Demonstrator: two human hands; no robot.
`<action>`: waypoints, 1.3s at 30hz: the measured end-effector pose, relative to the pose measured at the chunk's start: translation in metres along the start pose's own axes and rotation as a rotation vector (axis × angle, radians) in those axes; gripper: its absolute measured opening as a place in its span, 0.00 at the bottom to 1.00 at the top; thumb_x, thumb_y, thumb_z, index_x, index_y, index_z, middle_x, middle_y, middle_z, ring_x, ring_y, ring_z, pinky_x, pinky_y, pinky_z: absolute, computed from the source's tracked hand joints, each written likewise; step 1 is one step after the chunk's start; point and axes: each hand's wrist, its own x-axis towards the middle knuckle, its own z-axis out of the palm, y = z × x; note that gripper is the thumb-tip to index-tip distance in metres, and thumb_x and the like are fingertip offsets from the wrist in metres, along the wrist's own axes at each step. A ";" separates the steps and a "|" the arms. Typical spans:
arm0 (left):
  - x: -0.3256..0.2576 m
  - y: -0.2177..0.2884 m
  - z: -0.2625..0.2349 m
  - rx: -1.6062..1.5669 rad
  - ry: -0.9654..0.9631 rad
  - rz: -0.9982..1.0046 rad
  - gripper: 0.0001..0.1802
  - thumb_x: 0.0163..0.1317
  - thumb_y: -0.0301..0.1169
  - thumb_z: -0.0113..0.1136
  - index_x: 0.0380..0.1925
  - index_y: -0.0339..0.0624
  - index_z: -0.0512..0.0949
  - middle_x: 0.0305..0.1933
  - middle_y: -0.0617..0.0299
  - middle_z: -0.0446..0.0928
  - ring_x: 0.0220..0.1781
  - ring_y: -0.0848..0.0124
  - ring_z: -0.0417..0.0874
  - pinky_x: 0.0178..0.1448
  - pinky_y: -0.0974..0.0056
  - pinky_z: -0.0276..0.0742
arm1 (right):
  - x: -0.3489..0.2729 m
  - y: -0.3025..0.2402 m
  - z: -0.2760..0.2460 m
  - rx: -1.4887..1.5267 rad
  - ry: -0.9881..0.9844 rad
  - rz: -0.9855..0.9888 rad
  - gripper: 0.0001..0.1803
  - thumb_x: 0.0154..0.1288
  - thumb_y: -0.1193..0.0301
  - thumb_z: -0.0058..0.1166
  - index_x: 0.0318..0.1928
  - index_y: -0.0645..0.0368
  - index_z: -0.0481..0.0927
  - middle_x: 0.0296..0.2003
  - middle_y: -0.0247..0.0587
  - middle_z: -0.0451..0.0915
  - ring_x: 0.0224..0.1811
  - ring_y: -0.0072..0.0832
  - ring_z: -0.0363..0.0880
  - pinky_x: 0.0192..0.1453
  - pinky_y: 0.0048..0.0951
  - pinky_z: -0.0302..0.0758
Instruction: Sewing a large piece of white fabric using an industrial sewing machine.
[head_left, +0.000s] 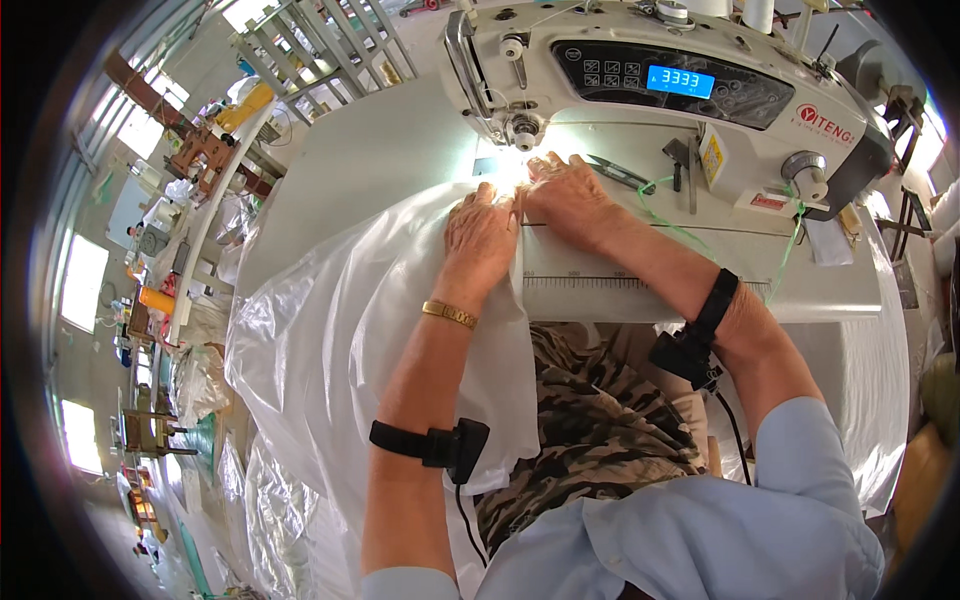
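Sewing table [380, 150]: both fingers [480, 205] flat on white fabric [330, 330].

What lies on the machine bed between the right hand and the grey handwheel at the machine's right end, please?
In the head view, a pair of thread snips and a green thread lie between the right hand and the handwheel.

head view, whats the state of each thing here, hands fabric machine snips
left hand: flat on the fabric, palm down
right hand: flat by the needle, pressing the fabric
white fabric: spread over the table, draped off the near edge
sewing machine: powered, blue display lit
snips: lying on the machine bed, unheld
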 end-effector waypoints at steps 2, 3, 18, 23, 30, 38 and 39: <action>0.000 -0.001 0.002 -0.017 0.021 -0.004 0.16 0.65 0.34 0.48 0.48 0.42 0.79 0.51 0.47 0.73 0.53 0.53 0.76 0.59 0.52 0.71 | 0.001 0.002 -0.004 0.008 -0.065 -0.044 0.15 0.64 0.69 0.47 0.48 0.53 0.82 0.65 0.49 0.68 0.68 0.44 0.66 0.65 0.48 0.64; 0.000 -0.002 0.003 -0.032 0.048 -0.010 0.16 0.64 0.34 0.49 0.47 0.41 0.79 0.51 0.47 0.73 0.53 0.53 0.76 0.59 0.52 0.72 | 0.001 0.003 0.000 0.012 -0.064 -0.043 0.15 0.64 0.69 0.47 0.48 0.53 0.82 0.65 0.49 0.68 0.68 0.44 0.66 0.65 0.48 0.64; 0.015 -0.004 0.009 0.003 0.015 -0.011 0.18 0.64 0.36 0.50 0.52 0.46 0.79 0.57 0.48 0.72 0.59 0.55 0.74 0.63 0.55 0.70 | 0.000 0.014 0.027 0.060 0.224 -0.041 0.08 0.60 0.74 0.48 0.35 0.60 0.80 0.42 0.47 0.80 0.54 0.43 0.75 0.55 0.45 0.70; 0.009 -0.011 0.017 0.039 0.128 0.042 0.18 0.65 0.36 0.50 0.49 0.40 0.80 0.57 0.44 0.74 0.62 0.53 0.72 0.64 0.55 0.70 | -0.018 0.010 0.029 0.258 0.215 -0.062 0.09 0.62 0.72 0.49 0.40 0.61 0.80 0.39 0.45 0.80 0.49 0.39 0.76 0.52 0.42 0.73; -0.039 -0.001 0.002 -0.300 0.143 -0.013 0.17 0.67 0.35 0.52 0.50 0.35 0.76 0.47 0.45 0.79 0.51 0.51 0.81 0.55 0.57 0.75 | -0.122 -0.050 -0.013 0.526 0.293 -0.136 0.08 0.62 0.70 0.54 0.39 0.59 0.78 0.29 0.44 0.80 0.38 0.41 0.80 0.43 0.43 0.75; -0.199 0.065 -0.028 -0.522 0.095 -0.120 0.13 0.58 0.31 0.66 0.35 0.37 0.72 0.30 0.57 0.73 0.30 0.65 0.75 0.33 0.60 0.71 | -0.218 -0.123 0.021 1.329 -0.083 0.232 0.14 0.62 0.66 0.61 0.40 0.63 0.76 0.30 0.42 0.81 0.34 0.33 0.81 0.41 0.33 0.76; -0.214 0.065 -0.024 -0.432 0.109 -0.115 0.13 0.57 0.31 0.65 0.35 0.37 0.72 0.30 0.57 0.74 0.30 0.63 0.75 0.34 0.60 0.71 | -0.221 -0.129 0.027 1.338 -0.094 0.228 0.14 0.62 0.66 0.61 0.40 0.63 0.76 0.30 0.42 0.81 0.34 0.33 0.81 0.41 0.33 0.76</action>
